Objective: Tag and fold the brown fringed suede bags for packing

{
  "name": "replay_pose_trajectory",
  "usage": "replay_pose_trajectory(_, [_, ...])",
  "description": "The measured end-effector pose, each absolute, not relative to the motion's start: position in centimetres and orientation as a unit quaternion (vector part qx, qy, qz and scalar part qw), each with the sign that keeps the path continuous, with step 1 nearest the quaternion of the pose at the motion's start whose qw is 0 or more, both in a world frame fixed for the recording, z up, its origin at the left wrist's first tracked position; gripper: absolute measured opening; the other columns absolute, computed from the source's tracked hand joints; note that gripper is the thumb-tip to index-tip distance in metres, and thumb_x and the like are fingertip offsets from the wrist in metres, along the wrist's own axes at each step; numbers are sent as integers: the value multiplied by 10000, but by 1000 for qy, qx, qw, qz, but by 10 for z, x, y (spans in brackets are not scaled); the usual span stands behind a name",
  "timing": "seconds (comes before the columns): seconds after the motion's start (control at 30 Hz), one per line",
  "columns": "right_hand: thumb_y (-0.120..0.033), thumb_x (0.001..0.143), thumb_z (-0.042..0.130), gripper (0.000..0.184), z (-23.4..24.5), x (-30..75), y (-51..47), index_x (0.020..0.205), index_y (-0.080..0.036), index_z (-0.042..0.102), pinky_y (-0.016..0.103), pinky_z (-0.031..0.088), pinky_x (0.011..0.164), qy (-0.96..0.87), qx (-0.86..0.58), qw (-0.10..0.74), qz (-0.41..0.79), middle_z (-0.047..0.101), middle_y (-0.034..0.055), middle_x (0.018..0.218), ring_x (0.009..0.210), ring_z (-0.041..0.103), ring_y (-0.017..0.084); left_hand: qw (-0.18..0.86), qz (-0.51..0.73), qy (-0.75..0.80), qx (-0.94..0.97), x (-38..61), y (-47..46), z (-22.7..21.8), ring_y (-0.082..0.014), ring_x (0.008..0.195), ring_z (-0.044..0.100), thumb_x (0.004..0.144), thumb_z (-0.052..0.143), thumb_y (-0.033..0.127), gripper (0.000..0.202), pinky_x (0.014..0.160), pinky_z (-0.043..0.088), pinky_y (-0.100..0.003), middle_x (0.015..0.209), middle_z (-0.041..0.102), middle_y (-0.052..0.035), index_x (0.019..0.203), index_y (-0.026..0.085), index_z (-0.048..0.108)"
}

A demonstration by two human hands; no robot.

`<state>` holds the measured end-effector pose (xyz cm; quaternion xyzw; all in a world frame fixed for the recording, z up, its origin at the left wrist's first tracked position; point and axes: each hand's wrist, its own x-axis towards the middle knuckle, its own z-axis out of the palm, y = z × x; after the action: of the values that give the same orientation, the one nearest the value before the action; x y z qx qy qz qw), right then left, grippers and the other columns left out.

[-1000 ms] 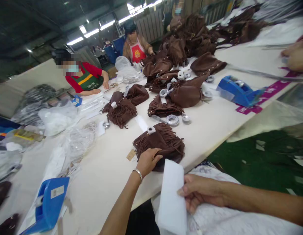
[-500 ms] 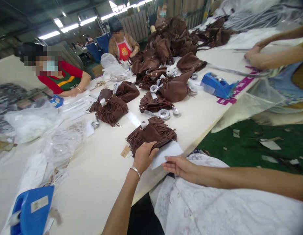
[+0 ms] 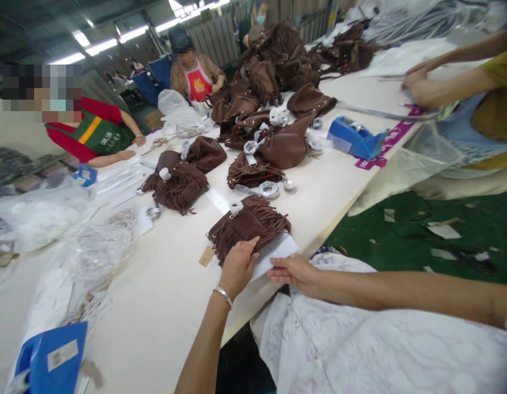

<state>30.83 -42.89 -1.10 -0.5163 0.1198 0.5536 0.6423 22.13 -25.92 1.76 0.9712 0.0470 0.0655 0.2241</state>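
Note:
A brown fringed bag (image 3: 249,225) lies on the white table (image 3: 163,295) right in front of me, with a small paper tag at its left corner. My left hand (image 3: 237,266), a bracelet on its wrist, grips the bag's near edge. My right hand (image 3: 292,271) holds a white sheet (image 3: 273,251) whose far end sits under or inside that edge of the bag. Both hands are closed on what they hold.
More brown fringed bags (image 3: 177,183) and tape rolls (image 3: 269,189) lie further up the table, with a big heap (image 3: 278,54) at the far end. Blue tape dispensers (image 3: 354,137) stand right and near left (image 3: 48,361). Three people work across; another's arms (image 3: 442,82) reach in at right.
My right hand brought the white sheet up from my lap and pushed it into the near edge of the bag. My left hand stayed on the bag.

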Motion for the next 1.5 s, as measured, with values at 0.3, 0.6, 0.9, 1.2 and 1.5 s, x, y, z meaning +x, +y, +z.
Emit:
replay_pose_trajectory(0.3, [-140,878,629,69,-7,309,-428,845,-119,572,247,615,643,133,-523,640,547,717,82,771,692,715,153,242,85,49,965,223,-262,23,-209,1158,563,938,442,169,403,1025,469,-408,1268,628,-74,1334,218,498])
replay_pose_trajectory(0.6, [-109,900,540,83,-12,315,-416,822,-128,560,246,602,656,125,-539,624,553,705,64,701,651,702,132,113,84,44,989,210,-291,-6,-259,1286,461,906,441,99,535,1003,444,-468,1447,499,-108,1428,212,409])
replay_pose_trajectory(0.9, [-402,934,531,257,11,351,-462,847,-167,592,287,550,582,-310,-709,375,510,711,85,750,604,669,175,29,102,96,990,203,-317,-32,-269,1398,357,957,474,316,550,1067,394,-457,1549,358,-114,1475,191,339])
replay_pose_trajectory(1.2, [-258,914,580,394,-19,390,-408,1297,-187,520,454,487,992,-784,-561,250,86,608,129,1227,1176,552,249,-5,178,172,969,187,-324,-41,-285,1378,380,943,491,434,485,1087,366,-493,1483,460,-94,1381,225,480])
replay_pose_trajectory(1.5, [-386,935,561,431,-18,414,-406,1295,-148,546,450,465,999,-829,-513,174,140,550,163,1292,1213,499,278,78,191,261,943,174,-324,-28,-256,1060,539,885,607,409,359,923,447,-451,1083,609,-95,1175,198,587])
